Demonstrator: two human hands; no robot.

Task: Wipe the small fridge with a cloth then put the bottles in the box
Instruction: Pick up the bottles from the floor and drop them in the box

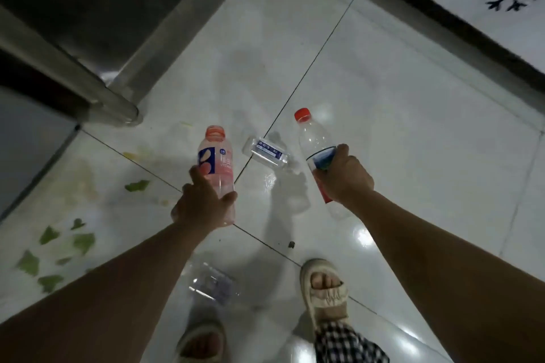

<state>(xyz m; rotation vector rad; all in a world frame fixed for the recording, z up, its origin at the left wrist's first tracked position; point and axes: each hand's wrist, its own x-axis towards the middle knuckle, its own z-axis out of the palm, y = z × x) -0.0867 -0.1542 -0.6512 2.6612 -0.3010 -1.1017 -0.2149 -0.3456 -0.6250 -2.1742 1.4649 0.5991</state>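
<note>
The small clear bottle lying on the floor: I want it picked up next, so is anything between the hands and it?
No object blocks it, but both hands are occupied: the left hand grips the pink bottle, the right hand the red-capped bottle. The small clear bottle lies between them.

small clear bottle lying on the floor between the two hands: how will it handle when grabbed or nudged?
The small clear bottle looks empty, so probably very light. It lies on its side on glossy tile floor, so a nudge would likely roll or skid it. Thin clear plastic may dent under a firm pinch. Both the left hand and right hand already hold bottles.
</note>
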